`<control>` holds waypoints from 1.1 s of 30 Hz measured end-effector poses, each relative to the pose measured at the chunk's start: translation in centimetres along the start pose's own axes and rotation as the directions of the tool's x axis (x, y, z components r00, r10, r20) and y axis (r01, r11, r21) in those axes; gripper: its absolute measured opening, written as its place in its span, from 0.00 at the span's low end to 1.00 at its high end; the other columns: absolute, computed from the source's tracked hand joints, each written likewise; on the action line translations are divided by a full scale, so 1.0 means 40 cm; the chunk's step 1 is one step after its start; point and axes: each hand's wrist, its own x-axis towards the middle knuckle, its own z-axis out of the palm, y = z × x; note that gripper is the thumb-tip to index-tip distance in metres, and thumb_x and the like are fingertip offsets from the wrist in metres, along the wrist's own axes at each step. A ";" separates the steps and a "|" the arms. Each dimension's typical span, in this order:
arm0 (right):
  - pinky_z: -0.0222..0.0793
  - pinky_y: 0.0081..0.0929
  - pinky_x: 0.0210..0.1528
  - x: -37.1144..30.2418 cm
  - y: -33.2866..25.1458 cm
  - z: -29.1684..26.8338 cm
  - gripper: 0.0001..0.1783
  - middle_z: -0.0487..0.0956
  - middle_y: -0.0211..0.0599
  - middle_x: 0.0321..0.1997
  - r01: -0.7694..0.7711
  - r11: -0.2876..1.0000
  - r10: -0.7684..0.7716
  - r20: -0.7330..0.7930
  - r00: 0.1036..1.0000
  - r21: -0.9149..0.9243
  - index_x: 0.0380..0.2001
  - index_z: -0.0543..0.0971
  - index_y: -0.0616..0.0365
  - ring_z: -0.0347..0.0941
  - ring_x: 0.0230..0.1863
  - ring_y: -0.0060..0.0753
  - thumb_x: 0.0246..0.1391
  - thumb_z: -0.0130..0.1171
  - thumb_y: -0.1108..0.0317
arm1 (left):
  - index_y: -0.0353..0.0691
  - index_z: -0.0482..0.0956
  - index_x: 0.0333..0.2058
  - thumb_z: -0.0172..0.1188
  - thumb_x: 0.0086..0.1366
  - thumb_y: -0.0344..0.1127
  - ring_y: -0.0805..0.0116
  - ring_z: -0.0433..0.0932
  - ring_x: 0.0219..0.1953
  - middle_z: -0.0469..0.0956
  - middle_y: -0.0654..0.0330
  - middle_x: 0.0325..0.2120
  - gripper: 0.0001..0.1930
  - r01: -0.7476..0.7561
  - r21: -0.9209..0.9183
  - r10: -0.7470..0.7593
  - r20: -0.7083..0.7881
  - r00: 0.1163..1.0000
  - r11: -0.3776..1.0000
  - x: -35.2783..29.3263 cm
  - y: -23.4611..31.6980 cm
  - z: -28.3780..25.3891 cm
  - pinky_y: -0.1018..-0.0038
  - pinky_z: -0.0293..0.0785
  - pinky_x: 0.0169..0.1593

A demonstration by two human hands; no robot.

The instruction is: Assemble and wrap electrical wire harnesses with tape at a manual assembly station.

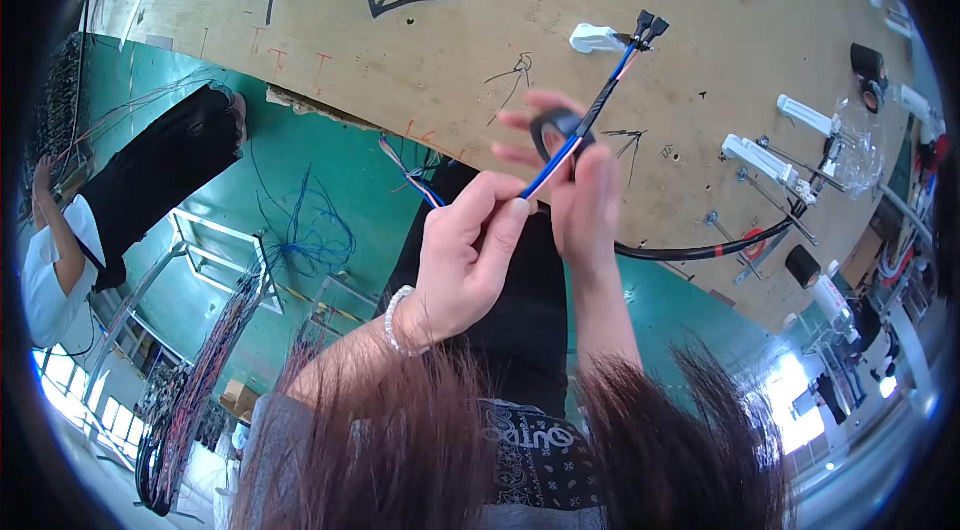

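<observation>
My left hand (465, 245) is closed on a bundle of blue and pinkish wires (550, 170), thumb and forefinger pinching it. The bundle slants up and right to black connectors (650, 27) beside a white clip (595, 38) on the board. Its upper stretch is wrapped in black tape (600, 105). The loose wire ends (400, 158) hang out on the other side of my left hand. Around the bundle, my right hand (580, 195) holds a roll of black tape (553, 135) between thumb and fingers; those fingers are smeared by motion.
A wooden board (450, 60) with ink drawings spreads ahead. At its right stand white clips (760, 158), metal pegs and a black cable (690, 252). More tape rolls (868, 62) lie there. Another person (60, 260) works at far left, near hanging wire bundles (215, 350).
</observation>
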 end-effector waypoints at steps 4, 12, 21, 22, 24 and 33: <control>0.67 0.30 0.32 -0.082 -0.144 0.033 0.20 0.70 0.39 0.38 0.326 0.556 -0.292 0.188 0.938 -0.765 0.33 0.79 0.63 0.69 0.33 0.31 0.63 0.52 0.54 | 0.34 0.74 0.37 0.56 0.62 0.23 0.61 0.71 0.17 0.72 0.57 0.18 0.04 -0.246 0.339 0.284 -0.067 0.956 0.908 -0.005 -0.044 -0.007 0.71 0.67 0.23; 0.68 0.19 0.46 0.013 -0.058 0.068 0.21 0.73 0.31 0.41 -0.123 0.954 0.072 -0.189 0.979 -0.273 0.46 0.66 0.56 0.72 0.45 0.21 0.54 0.66 0.71 | 0.32 0.73 0.37 0.51 0.67 0.22 0.79 0.64 0.18 0.70 0.64 0.19 0.03 -0.080 0.123 0.085 -0.037 0.996 0.989 -0.009 -0.033 0.006 0.79 0.60 0.24; 0.68 0.28 0.43 -0.121 -0.104 0.034 0.18 0.72 0.39 0.43 0.242 0.606 -0.224 0.129 0.966 -0.758 0.37 0.81 0.61 0.70 0.42 0.32 0.58 0.58 0.54 | 0.34 0.75 0.37 0.56 0.61 0.22 0.58 0.76 0.21 0.75 0.55 0.21 0.05 -0.288 0.335 0.324 -0.054 0.945 0.897 -0.001 -0.051 -0.008 0.70 0.70 0.25; 0.68 0.27 0.38 -0.114 -0.162 0.056 0.17 0.71 0.37 0.40 0.373 0.363 -0.191 0.324 0.927 -0.854 0.37 0.81 0.59 0.69 0.38 0.31 0.58 0.59 0.55 | 0.34 0.75 0.37 0.57 0.60 0.22 0.56 0.76 0.22 0.75 0.55 0.21 0.06 -0.368 0.414 0.434 -0.075 0.898 0.833 -0.004 -0.059 -0.009 0.68 0.71 0.26; 0.63 0.24 0.31 -0.093 -0.179 0.073 0.12 0.69 0.36 0.35 0.332 0.312 -0.097 0.318 0.943 -0.890 0.32 0.81 0.55 0.65 0.33 0.26 0.55 0.63 0.58 | 0.33 0.75 0.37 0.57 0.60 0.22 0.55 0.77 0.22 0.75 0.54 0.21 0.06 -0.347 0.449 0.389 0.000 0.921 0.823 -0.019 -0.060 -0.017 0.67 0.71 0.26; 0.73 0.28 0.48 0.007 0.028 0.088 0.34 0.70 0.39 0.52 -0.113 0.993 0.114 -0.057 0.992 0.017 0.54 0.64 0.56 0.72 0.48 0.31 0.51 0.69 0.52 | 0.32 0.74 0.40 0.51 0.67 0.24 0.56 0.79 0.24 0.77 0.53 0.23 0.05 0.059 0.104 -0.066 0.058 0.996 0.993 -0.039 -0.032 -0.027 0.71 0.72 0.27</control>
